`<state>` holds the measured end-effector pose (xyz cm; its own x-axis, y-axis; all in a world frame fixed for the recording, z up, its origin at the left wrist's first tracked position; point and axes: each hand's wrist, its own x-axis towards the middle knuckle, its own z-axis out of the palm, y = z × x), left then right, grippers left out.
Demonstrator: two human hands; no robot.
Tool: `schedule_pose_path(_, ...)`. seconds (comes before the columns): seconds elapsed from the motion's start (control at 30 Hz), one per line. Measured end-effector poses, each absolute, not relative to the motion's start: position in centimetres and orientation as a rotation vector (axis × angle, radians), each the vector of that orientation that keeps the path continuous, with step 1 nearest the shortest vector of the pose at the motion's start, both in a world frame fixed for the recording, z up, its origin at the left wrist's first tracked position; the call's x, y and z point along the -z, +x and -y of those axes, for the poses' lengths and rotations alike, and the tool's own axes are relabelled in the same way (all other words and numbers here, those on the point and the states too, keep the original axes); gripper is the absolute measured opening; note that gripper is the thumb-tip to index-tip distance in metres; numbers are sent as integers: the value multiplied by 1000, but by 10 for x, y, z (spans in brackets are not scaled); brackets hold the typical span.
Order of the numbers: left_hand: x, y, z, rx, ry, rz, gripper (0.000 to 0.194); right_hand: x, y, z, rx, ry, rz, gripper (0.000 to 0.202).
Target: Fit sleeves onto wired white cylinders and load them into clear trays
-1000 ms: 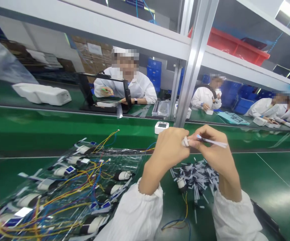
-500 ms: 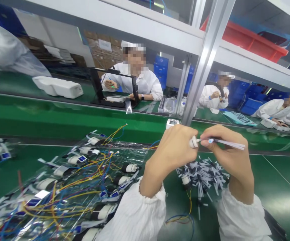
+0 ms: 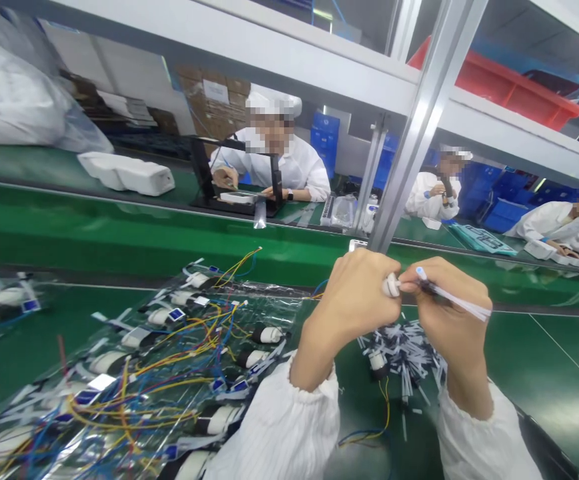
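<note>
My left hand [image 3: 349,303] is closed around a small white cylindrical part [image 3: 391,285], whose round end shows beyond the fingers. My right hand [image 3: 452,307] pinches at that end, its fingertips touching or almost touching it. Thin whitish strips [image 3: 462,305], one with a pale blue tip, lie between the right fingers and stick out over the back of the hand. What the right fingertips pinch is too small to make out. Below the hands lies a heap of short white and dark strips [image 3: 409,357], with a white-and-black cylinder [image 3: 378,362] with wires beside it.
Left of my arms, clear plastic [image 3: 269,307] carries several white-and-black cylinders with tangled coloured wires [image 3: 169,360]. A metal post [image 3: 414,133] rises just behind my hands. Across the green ledge [image 3: 119,220], a co-worker [image 3: 299,167] sits behind a black frame [image 3: 237,203].
The right fingertips have come closer to the white part, and the strips have tilted more steeply. The whole view has shifted slightly. Both hands keep their hold.
</note>
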<state>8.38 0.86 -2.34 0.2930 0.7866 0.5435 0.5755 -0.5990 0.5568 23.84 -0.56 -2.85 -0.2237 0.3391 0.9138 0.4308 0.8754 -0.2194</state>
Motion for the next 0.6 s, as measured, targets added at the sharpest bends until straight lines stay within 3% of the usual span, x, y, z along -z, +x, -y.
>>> schedule_pose_path(0.23,20,92,-3,-1140,2421,-1350,25,26,247,18,71,-744,1857,28)
schedule_pose_path(0.43,26,94,-11,-995,2421,-1338,14,25,269,-1,-366,-884,1965,8)
schedule_pose_path(0.6,30,87,-20,-1100,2204,-1268,5,33,262,-16,-591,-765,1784,19)
